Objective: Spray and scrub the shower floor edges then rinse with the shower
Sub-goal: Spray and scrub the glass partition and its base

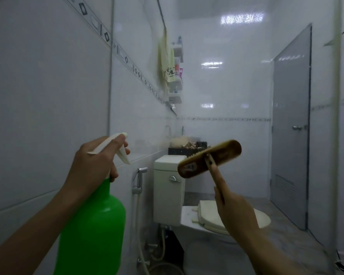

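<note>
Head view looks level along a white-tiled bathroom, so the shower floor edges that the task concerns lie below the frame and cannot be seen. Nothing here shows them sprayed or scrubbed.

The left hand is wrapped round the neck of a green plastic spray bottle. One finger lies across its cream trigger, and the nozzle points ahead at wall height. The right hand is closed on the thin handle of a long wooden scrub brush, whose head is raised in front of the white toilet cistern.

A squeeze from this pose would probably send cleaner onto the tiles, the chrome bidet sprayer or the pale yellow towel rather than the floor. Mist released this high could also drift back towards the face, so the nozzle wants tipping well down first.

With both hands occupied, neither could catch a wall if a foot slid on wet, soapy flooring. The brush is gripped low on a slim handle, so once wet it may twist or slip under scrubbing pressure. Its wide head, swung carelessly, could knock the cistern. Rinsing will need a free hand, so one tool must be set down somewhere it cannot roll or tip underfoot.
</note>
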A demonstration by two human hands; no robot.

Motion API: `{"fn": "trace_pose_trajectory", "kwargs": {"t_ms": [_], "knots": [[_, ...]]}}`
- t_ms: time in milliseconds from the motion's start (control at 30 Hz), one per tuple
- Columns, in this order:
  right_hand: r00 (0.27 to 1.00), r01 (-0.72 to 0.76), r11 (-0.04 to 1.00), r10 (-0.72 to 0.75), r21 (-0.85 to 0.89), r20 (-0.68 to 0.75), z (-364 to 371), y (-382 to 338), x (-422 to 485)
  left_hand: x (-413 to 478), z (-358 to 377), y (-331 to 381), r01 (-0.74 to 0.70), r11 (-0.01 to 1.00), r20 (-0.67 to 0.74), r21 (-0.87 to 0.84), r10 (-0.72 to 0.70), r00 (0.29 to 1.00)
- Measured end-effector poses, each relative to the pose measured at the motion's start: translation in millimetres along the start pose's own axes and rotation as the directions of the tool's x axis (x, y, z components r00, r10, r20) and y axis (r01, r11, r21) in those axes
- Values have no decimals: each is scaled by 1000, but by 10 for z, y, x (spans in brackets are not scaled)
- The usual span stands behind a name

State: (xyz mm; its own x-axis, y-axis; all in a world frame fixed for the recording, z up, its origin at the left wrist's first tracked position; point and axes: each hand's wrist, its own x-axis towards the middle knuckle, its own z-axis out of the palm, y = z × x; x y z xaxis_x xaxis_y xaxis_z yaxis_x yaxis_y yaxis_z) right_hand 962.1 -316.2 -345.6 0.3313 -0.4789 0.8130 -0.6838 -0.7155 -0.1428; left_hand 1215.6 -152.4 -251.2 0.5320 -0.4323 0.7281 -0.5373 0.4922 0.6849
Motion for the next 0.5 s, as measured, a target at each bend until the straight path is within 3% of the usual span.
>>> {"fn": "trace_pose_trajectory", "kwargs": {"t_ms": [167, 267, 367, 500], "knots": [[992, 102, 995, -102, 3, -71, -14, -481, 999, 20, -73, 25, -18, 1000, -10, 0, 18, 1000], [998, 51, 999, -50, 14, -40, 126, -410, 602, 58, -158, 39, -20, 1000, -34, -11, 19, 999], [996, 6, 999, -3, -37, 85, 252, -351, -33, 108, -244, 1, -10, 999, -67, -46, 7, 998], [988, 153, 988, -153, -15, -15, 306, -889, 953, 154, -295, 10, 4, 1000, -73, -16, -5, 997]]}}
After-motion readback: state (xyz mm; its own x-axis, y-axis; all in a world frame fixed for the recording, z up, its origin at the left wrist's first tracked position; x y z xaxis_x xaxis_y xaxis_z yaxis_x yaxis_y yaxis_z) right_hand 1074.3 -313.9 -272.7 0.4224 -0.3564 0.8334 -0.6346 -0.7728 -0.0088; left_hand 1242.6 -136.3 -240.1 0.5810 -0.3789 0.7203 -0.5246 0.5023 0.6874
